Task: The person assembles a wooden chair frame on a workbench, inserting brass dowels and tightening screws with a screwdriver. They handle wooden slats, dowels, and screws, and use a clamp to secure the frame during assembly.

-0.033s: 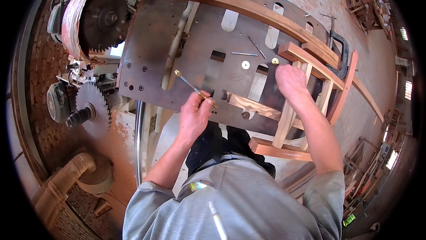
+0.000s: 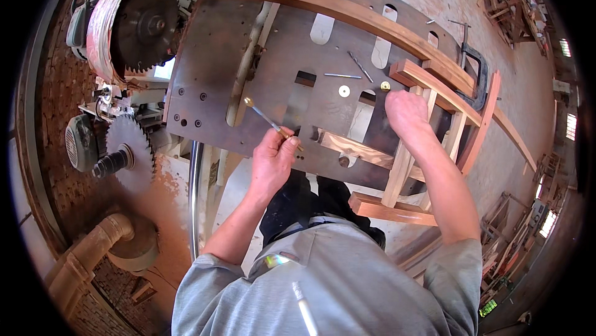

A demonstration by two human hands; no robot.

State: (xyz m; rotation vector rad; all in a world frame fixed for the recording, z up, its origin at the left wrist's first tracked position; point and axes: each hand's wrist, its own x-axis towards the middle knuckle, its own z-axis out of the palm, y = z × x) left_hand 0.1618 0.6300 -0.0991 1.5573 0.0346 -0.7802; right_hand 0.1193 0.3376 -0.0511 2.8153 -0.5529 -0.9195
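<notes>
In my left hand (image 2: 274,157), closed, is a thin metal rod (image 2: 266,118) with a gold-coloured tip that points up and left, over the steel table. My right hand (image 2: 408,112) is closed beside the upper rail of a wooden frame (image 2: 397,171). Its fingertips are hidden, so what they may hold does not show. Just past its knuckles is a small brass-coloured disc (image 2: 385,86); whether the hand touches it I cannot tell. A pale washer (image 2: 344,91) lies to the left on the table. Behind it rest a twist drill bit (image 2: 360,66) and a slim metal rod (image 2: 342,76).
The slotted steel table (image 2: 211,75) carries a long wooden rail (image 2: 323,8) along its far side. A black clamp (image 2: 477,75) grips its right end. Toothed saw blades (image 2: 129,149) stand at the left. A wooden piece (image 2: 354,148) lies by the near edge.
</notes>
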